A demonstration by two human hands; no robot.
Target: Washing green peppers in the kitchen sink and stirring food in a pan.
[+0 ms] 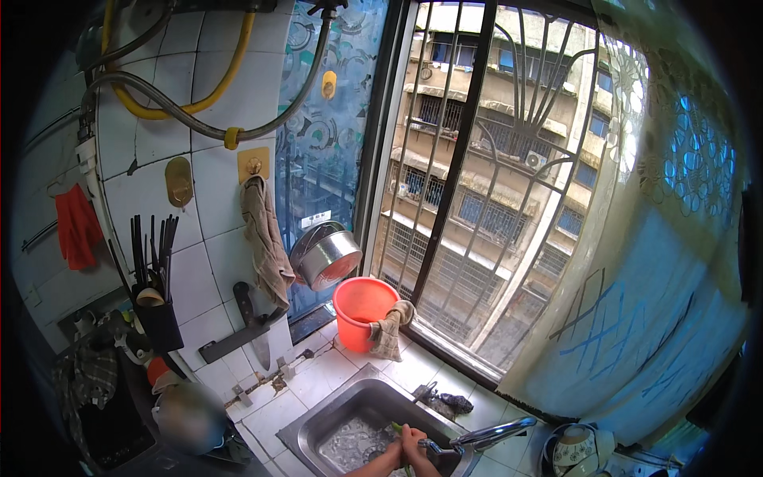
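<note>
My left hand [390,458] and my right hand [413,442] are close together over the steel sink [334,398]. Both are closed around a long green vegetable [397,427]. Its tip pokes out above my fingers, and a bit of green shows below, between my wrists; the middle is hidden by my hands. The chrome faucet [495,434] reaches in from the right, with its spout end just beside my right hand. Water [351,440] with bubbles or foam covers the sink bottom under my hands.
Behind the sink stands a red plastic bucket [351,331] with a brown cloth [390,334] over its rim. A dark scrubber [456,403] lies by the faucet. Bowls [573,447] are at right. A knife [260,346] hangs on a wall rack; a chopstick holder [160,328] is at left.
</note>
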